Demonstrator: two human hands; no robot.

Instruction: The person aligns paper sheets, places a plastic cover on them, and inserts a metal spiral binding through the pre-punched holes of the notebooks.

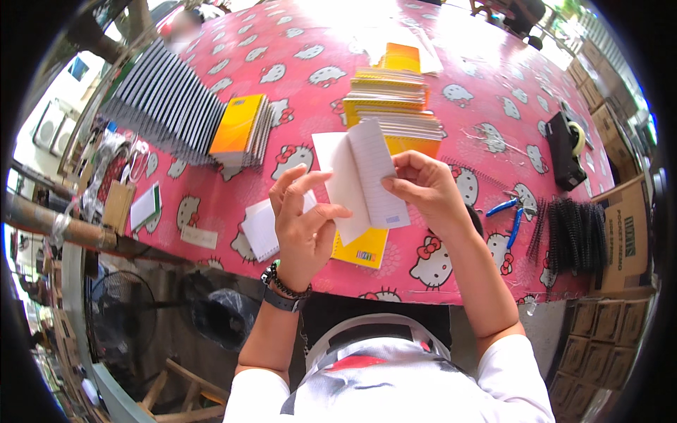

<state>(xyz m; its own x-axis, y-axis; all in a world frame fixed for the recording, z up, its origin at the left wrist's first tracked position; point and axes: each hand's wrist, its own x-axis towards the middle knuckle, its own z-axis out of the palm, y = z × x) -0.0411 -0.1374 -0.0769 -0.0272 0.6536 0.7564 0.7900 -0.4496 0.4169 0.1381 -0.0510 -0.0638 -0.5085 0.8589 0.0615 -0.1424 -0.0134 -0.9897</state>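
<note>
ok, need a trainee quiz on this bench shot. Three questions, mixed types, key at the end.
1. True or false: the blue-handled pliers lie left of the bundle of black coils.
2. Which wrist wears the dark wristband? A) right B) left C) both
3. Fill the gap: between thumb and fingers, the right hand pinches ____.

Key:
1. True.
2. B.
3. Lined paper.

Workshop, stacked notebooks [391,92], black coils [578,236], blue-handled pliers [520,203], piled cartons [596,349]
</note>
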